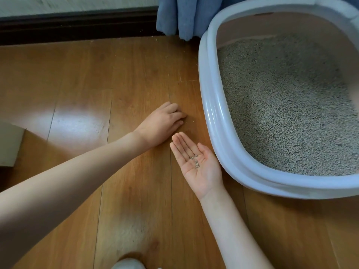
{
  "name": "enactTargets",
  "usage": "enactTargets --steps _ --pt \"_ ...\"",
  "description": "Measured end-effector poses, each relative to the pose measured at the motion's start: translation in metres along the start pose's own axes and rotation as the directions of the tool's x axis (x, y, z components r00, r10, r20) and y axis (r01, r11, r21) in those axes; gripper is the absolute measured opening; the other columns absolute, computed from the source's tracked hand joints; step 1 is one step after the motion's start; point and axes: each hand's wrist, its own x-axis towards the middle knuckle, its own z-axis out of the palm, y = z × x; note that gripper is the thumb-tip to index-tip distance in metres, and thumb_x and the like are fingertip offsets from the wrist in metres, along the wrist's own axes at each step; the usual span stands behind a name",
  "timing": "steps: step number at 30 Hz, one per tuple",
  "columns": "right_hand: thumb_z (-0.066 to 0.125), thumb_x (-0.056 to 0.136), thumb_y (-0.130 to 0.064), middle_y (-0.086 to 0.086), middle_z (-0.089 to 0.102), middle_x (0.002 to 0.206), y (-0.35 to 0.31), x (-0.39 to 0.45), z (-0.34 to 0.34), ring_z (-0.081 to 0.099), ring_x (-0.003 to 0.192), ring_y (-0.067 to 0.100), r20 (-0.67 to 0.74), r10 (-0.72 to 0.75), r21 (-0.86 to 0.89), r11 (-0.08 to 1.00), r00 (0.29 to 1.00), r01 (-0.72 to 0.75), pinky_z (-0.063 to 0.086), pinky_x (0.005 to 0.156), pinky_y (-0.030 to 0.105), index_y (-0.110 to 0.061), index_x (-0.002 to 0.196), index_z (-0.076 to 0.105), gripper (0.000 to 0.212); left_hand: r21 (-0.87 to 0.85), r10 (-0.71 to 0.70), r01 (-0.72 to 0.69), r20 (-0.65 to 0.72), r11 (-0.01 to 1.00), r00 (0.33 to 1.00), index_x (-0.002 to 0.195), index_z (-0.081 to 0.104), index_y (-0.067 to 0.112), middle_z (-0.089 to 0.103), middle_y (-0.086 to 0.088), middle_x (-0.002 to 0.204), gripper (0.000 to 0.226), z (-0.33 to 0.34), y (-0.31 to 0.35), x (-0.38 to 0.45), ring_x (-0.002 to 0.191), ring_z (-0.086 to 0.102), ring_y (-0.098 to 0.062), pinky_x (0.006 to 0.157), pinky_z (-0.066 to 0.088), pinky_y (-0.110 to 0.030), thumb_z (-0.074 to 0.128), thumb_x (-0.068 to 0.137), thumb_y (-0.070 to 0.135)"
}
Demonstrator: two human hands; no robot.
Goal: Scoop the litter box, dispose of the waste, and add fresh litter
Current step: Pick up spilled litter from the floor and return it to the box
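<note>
From the head view, the left hand (pixel 165 121) lies knuckles-up on the wooden floor (pixel 77 84) just beside the litter box (pixel 215 121), its fingers curled down toward a few stray specks near the fingertips. Whether it pinches a grain cannot be told, since the fingertips are hidden under the hand. The right hand (pixel 200 166) is held flat, palm up and fingers straight, just beside the box wall, carrying a small heap of litter grains (pixel 196 162). The step looks like gathering spilled grains off the floor. To do it well, keep the right palm level and close under the picking hand, and tip it over the grey litter (pixel 287 105) only once clear of the rim.

No scoop, waste bag or fresh-litter sack shows. The far right of the box is cut off, a blue cloth (pixel 180 16) hangs behind it, and a pale rounded object (pixel 128 264) at the bottom edge is unidentifiable.
</note>
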Motion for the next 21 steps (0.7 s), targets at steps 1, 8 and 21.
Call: enactTargets --steps 1,8,21 --pt "0.037 0.096 -0.013 0.029 0.063 0.116 0.0 0.0 0.0 0.066 0.103 0.038 -0.004 0.0 0.002 1.0 1.0 0.0 0.048 0.094 0.05 0.017 0.108 0.063 0.041 -0.011 0.002 -0.002 -0.004 1.0 1.0 0.108 0.069 0.002 0.062 -0.009 0.095 0.022 -0.001 0.0 0.0 0.084 0.056 -0.025 0.072 0.052 -0.034 0.065 0.089 0.012" --pt "0.038 0.095 -0.013 0.03 0.063 0.117 -0.001 0.001 -0.001 0.066 0.103 0.038 0.003 -0.01 -0.008 1.0 1.0 0.01 0.048 0.094 0.051 0.017 0.107 0.063 0.041 0.028 0.069 -0.069 -0.011 0.997 0.998 0.085 0.068 0.005 0.061 -0.007 0.078 0.027 -0.001 0.007 0.006 0.069 0.055 -0.024 0.059 0.051 -0.033 0.047 0.092 0.02" --pt "0.034 0.098 -0.013 0.03 0.063 0.115 -0.004 -0.001 -0.001 0.067 0.102 0.038 -0.015 -0.026 -0.013 1.0 1.0 0.026 0.049 0.093 0.05 0.017 0.102 0.066 0.044 0.098 0.021 -0.03 0.092 0.995 0.996 0.084 0.047 0.01 0.048 -0.007 0.082 0.019 -0.011 0.014 0.008 0.077 0.046 -0.025 0.071 0.033 -0.024 0.035 0.094 0.0"
